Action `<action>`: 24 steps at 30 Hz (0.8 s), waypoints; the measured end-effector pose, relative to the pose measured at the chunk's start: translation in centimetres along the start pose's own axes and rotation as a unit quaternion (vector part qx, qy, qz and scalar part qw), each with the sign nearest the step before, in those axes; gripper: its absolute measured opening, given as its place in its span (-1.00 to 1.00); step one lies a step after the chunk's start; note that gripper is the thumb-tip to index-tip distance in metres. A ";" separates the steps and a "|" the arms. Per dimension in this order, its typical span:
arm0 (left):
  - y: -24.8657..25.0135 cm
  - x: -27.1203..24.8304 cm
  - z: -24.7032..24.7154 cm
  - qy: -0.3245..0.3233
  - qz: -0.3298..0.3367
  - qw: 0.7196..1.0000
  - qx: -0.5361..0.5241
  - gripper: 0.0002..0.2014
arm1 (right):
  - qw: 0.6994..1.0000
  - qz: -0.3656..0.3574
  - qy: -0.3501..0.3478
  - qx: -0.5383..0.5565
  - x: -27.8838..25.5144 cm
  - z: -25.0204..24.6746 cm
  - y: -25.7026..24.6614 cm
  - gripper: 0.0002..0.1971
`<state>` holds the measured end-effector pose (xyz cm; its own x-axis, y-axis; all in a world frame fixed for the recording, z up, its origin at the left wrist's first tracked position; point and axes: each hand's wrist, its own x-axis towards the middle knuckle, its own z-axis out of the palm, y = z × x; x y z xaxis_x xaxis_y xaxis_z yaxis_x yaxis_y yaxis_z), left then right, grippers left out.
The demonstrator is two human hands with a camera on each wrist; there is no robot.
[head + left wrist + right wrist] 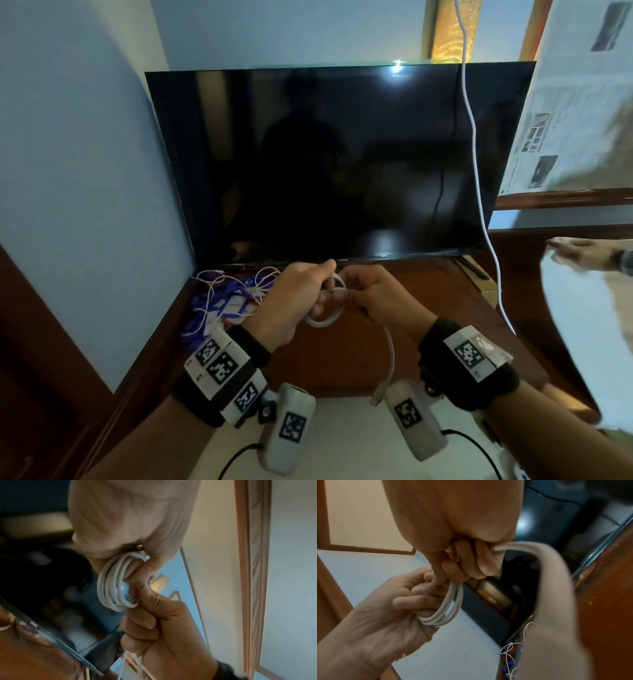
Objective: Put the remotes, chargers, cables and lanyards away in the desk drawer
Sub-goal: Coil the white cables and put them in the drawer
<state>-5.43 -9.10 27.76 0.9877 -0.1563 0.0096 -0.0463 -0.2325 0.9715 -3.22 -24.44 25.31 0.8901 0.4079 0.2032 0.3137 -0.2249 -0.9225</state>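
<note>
A thick white cable [324, 320] is wound into a small coil [111, 586] held between both hands above the brown desk [342, 359], in front of the TV. My left hand [301, 291] grips the coil's left side, fingers curled through the loops [452, 605]. My right hand [373, 294] pinches the coil's right side and the strand that leaves it. The loose end [388, 359] hangs down past the desk's front edge to a connector. A tangle of blue lanyards and thin white cables [226, 301] lies in the desk's back left corner.
A large black TV [325, 161] fills the back of the desk. Another white cable [476, 154] hangs from above across its right side. Another person's hand [582, 251], with something white and blurred, reaches in at the right. A wall closes the left side.
</note>
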 end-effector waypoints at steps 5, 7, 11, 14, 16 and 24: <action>0.4 -0.3 -0.2 -0.011 -0.004 0.999 -0.037 -0.67 | 0.999 -0.018 -0.008 -0.030 0.1 -0.3 -0.5 -0.89; 0.6 0.0 -0.7 -0.050 -0.046 0.992 -0.108 -0.66 | 0.999 -0.020 -0.012 -0.033 0.1 -0.4 -0.8 -0.91; 0.5 0.3 -1.6 -0.119 -0.093 0.966 -0.209 -0.63 | 0.994 -0.036 -0.017 -0.106 0.1 -0.4 -1.5 -0.94; 0.4 0.3 -1.0 -0.061 -0.029 0.992 -0.109 -0.62 | 0.991 -0.037 0.003 -0.127 0.4 -0.5 -1.6 -0.90; 0.2 0.4 -0.8 -0.026 0.013 0.999 -0.022 -0.62 | 0.995 -0.024 0.010 -0.098 0.5 -0.6 -1.7 -0.86; -1.2 0.8 -1.3 0.016 0.149 0.983 0.108 -0.61 | 0.998 0.003 0.029 -0.048 0.5 -1.0 -1.1 -0.80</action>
<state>-4.44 -7.67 26.87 0.9295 -0.2188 0.2970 -0.3615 -0.3804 0.8512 -2.76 -24.84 26.73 0.9084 0.3560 0.2193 0.3368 -0.3121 -0.8884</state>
